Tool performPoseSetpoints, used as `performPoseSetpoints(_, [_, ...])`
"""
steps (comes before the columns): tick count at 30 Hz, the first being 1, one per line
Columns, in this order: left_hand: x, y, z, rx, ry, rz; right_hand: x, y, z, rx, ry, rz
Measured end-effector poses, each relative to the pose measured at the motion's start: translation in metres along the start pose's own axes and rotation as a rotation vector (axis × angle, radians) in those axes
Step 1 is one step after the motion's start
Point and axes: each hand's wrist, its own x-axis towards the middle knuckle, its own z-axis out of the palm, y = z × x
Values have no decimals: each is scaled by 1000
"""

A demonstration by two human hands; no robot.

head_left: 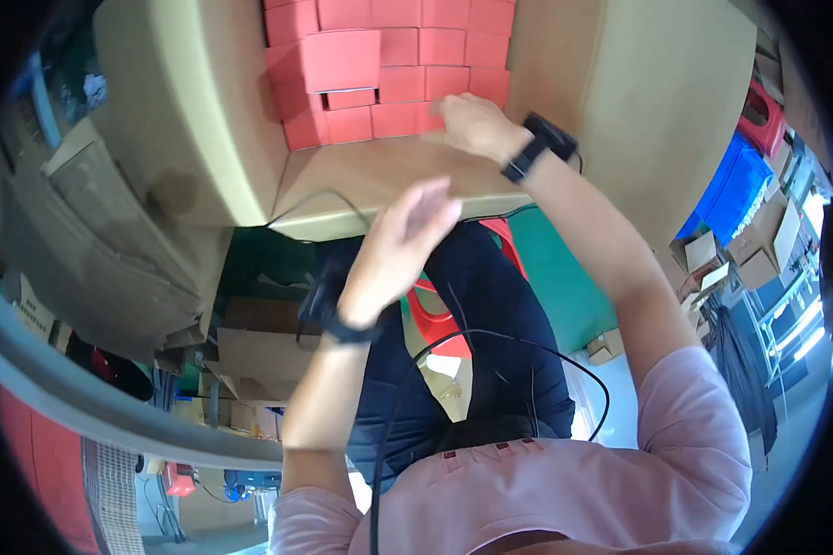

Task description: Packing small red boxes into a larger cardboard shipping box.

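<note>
Rows of small red boxes [401, 83] are stacked at the back of a large cardboard carton [389, 162] whose open side faces me. One red box [342, 60] at the left of the stack stands out from the others, with a dark gap under it. My right hand [477, 125] reaches inside, close to the lower right boxes; motion smears its fingers, and whether they touch a box I cannot tell. Above my lap, just outside the carton's edge, my left hand [407, 240] is open and empty. Each wrist wears a black strap with a device.
A black cable [491, 333] loops in front of my body, and a thin cord runs by the carton's edge. Beneath me is a red stool [430, 319]. Flattened cardboard [93, 250] leans at the left; a blue bin [727, 190] stands at the right.
</note>
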Motion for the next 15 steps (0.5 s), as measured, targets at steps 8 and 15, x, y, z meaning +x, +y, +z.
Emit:
performPoseSetpoints(8, [-199, -48, -16, 791, 239, -167, 22, -110, -37, -146, 902, -140])
performPoseSetpoints(15, [-287, -60, -36, 536, 282, -233, -2, -75, -32, 3, 822, 36])
